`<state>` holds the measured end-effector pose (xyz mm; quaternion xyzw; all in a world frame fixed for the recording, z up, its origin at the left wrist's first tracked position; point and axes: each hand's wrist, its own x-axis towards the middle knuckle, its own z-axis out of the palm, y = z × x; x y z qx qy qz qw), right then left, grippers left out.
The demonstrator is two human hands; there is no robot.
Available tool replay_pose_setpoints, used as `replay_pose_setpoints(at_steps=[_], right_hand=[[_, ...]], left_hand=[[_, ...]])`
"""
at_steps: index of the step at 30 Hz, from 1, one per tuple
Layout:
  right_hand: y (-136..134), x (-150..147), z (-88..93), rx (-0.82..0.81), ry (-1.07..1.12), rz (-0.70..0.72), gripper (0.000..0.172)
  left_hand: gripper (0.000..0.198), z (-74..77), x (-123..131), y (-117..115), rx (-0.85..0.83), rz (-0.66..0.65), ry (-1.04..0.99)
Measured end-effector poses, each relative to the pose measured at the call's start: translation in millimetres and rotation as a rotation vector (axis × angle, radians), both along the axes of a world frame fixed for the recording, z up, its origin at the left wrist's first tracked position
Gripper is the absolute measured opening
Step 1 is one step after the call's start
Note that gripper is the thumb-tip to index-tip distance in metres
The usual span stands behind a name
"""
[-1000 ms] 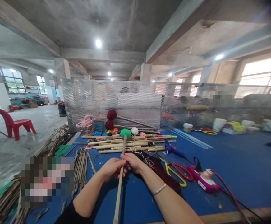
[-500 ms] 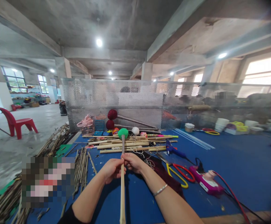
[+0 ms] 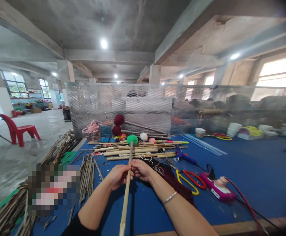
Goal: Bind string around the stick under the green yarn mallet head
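A long pale stick (image 3: 125, 200) runs away from me over the table, and a round green head (image 3: 132, 140) sits at its far end. The part below the head has a grey covering (image 3: 131, 152). My left hand (image 3: 119, 177) is closed on the stick where the grey part meets the bare wood. Right beside it, the fingertips of my right hand (image 3: 141, 169) pinch the stick from the other side. Beyond the hands lie several bare wooden sticks (image 3: 130, 152), a white ball (image 3: 143, 137) and dark red balls (image 3: 119, 120) on sticks.
Thin twigs (image 3: 87, 177) lie left on the blue table (image 3: 256, 170). To the right are scissors (image 3: 188, 178) on dark cloth (image 3: 179, 188), a blue glue gun (image 3: 186, 158) and a purple power strip (image 3: 219, 188) with cords. A perforated metal screen (image 3: 96, 105) stands behind.
The stick has tilted: its near end swung left and its green head moved slightly right. Both hands keep hold at about the same place.
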<state>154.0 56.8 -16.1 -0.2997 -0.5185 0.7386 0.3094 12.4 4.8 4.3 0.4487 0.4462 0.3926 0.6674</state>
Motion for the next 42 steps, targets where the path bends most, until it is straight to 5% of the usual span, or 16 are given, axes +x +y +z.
replay_pose_setpoints(at_steps=[6,13,19,27,34,42], right_hand=[[2.0,-5.1,-7.5,0.076,-0.191,-0.132,0.032],[-1.3,-0.3,-0.5,0.036,-0.041,-0.011,0.034],[-0.1,-4.2,-6.1,0.116,-0.201,-0.177,0.034],[3.5,4.0,-1.1,-0.097,0.001,-0.046,0.028],[0.3,-0.9,-5.8,0.019,-0.096,-0.123,0.031],[-1.2,5.3,3.0,-0.062,-0.034,0.02,0.027]], left_hand=[[0.033,-5.1,0.2,2.3,0.182,0.199,0.436],[0.034,-4.5,-0.3,3.1,-0.014,0.019,-0.022],[0.035,-12.0,1.3,2.2,0.029,0.079,0.138],[0.02,-1.9,1.7,0.8,-0.123,-0.023,-0.216],[0.037,-13.2,2.6,3.7,-0.015,0.033,0.074],[0.031,-4.6,0.1,0.4,-0.051,-0.113,-0.103]])
